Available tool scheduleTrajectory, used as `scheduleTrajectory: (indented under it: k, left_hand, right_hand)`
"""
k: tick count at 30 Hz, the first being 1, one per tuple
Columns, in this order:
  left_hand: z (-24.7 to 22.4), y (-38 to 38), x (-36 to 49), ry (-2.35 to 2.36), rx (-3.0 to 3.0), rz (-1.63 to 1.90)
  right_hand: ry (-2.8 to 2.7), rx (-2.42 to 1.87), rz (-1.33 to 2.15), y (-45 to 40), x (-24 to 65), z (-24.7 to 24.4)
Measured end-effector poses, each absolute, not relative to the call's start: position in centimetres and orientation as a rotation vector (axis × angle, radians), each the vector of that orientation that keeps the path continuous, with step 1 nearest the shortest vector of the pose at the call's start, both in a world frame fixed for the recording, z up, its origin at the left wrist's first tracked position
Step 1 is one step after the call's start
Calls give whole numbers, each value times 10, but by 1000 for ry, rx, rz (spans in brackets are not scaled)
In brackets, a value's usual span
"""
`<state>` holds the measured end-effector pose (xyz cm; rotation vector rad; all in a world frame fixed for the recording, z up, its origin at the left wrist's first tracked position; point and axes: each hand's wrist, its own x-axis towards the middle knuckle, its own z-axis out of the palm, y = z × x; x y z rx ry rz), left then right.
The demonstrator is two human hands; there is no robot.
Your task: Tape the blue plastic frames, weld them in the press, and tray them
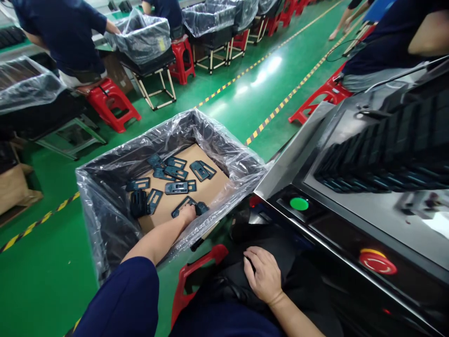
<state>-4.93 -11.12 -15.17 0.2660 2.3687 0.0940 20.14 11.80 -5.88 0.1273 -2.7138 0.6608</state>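
My left hand (187, 214) reaches down into a bin (105, 220) lined with clear plastic. Its fingers are closed on a black plastic part (201, 208) near the bin's front wall; the fingertips are partly hidden. Another flat black part with a cut-out window (179, 206) lies right beside that hand. Several more such plates, among them one in the middle (176, 187), are scattered over the cardboard sheet (213, 189) in the bin. On my dark-clad thigh rests my right hand (264, 274), fingers loosely laid out and holding nothing.
A machine with a green button (299, 203) and a red emergency stop (378, 262) stands at my right, beside a rack of black parts (389, 145). Co-workers sit on red stools (112, 103) near lined bins (140, 40). Striped tape marks the green floor.
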Motion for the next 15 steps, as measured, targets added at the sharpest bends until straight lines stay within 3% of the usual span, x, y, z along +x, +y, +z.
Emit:
scheduleTrajectory:
  k: [15]
  left_hand:
    - [-157, -139, -45, 2352, 49, 26]
  right_hand:
    - [-2704, 116, 668, 117, 202, -60]
